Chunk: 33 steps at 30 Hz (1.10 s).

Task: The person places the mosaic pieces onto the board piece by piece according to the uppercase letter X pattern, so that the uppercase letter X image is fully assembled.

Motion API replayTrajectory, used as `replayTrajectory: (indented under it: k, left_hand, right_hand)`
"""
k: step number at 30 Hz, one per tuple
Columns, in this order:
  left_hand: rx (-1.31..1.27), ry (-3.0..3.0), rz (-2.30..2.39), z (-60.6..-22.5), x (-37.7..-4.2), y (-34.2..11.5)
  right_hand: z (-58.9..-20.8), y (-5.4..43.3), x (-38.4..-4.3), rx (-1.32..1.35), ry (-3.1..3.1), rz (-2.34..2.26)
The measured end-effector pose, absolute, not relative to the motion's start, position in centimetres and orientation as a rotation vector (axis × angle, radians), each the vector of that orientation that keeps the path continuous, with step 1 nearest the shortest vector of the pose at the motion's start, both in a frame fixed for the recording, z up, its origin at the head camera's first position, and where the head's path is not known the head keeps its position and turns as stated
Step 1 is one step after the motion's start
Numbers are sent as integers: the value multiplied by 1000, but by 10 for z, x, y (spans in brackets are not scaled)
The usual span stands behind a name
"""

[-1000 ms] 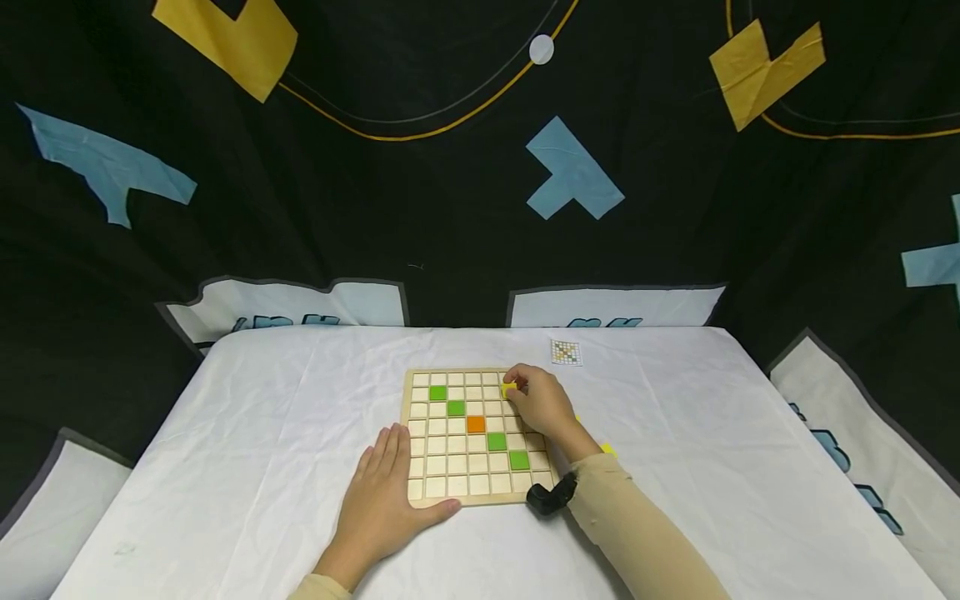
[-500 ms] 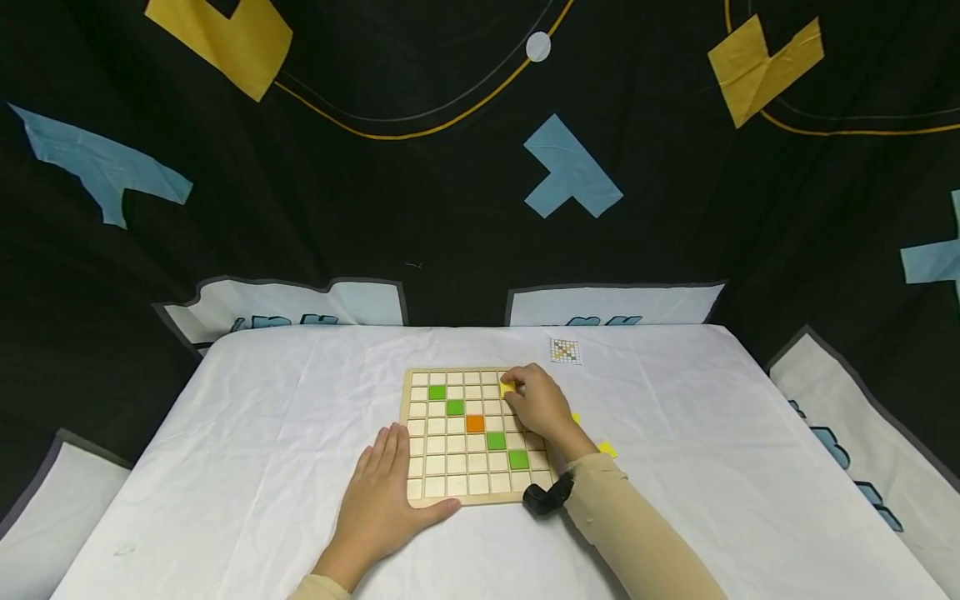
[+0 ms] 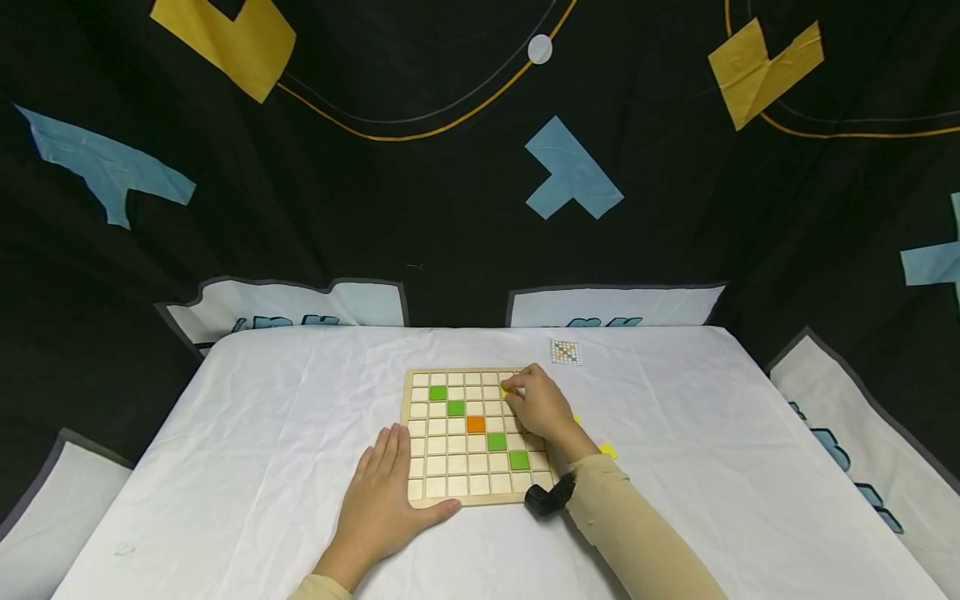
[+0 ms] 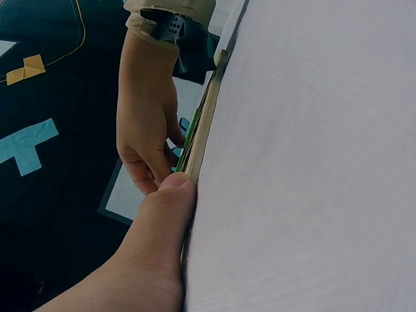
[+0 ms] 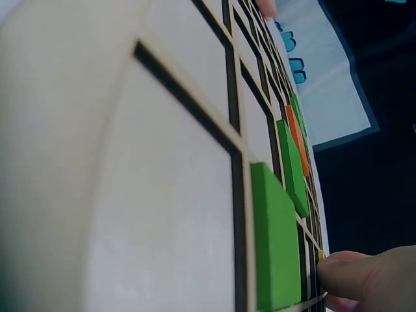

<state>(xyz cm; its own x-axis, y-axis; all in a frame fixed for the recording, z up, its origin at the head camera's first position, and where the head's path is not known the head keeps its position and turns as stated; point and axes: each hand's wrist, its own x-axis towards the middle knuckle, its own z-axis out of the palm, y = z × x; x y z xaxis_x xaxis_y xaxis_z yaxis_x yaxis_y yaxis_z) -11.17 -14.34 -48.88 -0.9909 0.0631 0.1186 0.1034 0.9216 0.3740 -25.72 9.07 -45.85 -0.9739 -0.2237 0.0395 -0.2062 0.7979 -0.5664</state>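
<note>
A wooden grid board [image 3: 438, 502] lies on the table, with green tiles [image 3: 497, 442] and one orange tile [image 3: 476, 425] set in a diagonal line of its squares. My left hand [image 3: 378, 504] rests spread against the board's left edge, its thumb at the front edge. Over the far right part of the board, my right hand [image 3: 542, 404] pinches a small yellow tile [image 3: 505, 392] between thumb and fingers. The fingers hide most of that tile. From the right wrist view, the thumb [image 5: 351, 276] touches a sliver of yellow at the board.
More yellow tiles [image 3: 608, 450] lie on the white cloth right of the board, partly behind the right forearm. A small printed pattern card [image 3: 566, 352] lies beyond the board's far right corner. A black patterned curtain [image 3: 465, 208] hangs behind the table.
Less of the yellow tile shows at the right fingertips, and it sits lower in the grid square. The right hand has shifted only slightly; the left hand stays put.
</note>
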Motion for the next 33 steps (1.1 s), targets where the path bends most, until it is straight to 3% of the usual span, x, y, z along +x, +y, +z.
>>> replayTrajectory:
  k: [12,33]
  left_hand:
    - [-131,-2983,-585,-489,-112,-143]
    - [-132,-2954,-593,-492,-112,-143]
  right_hand:
    - [-450,101,-243,-422,2949,-945]
    - [-456,160,-218,-224,3143,-531]
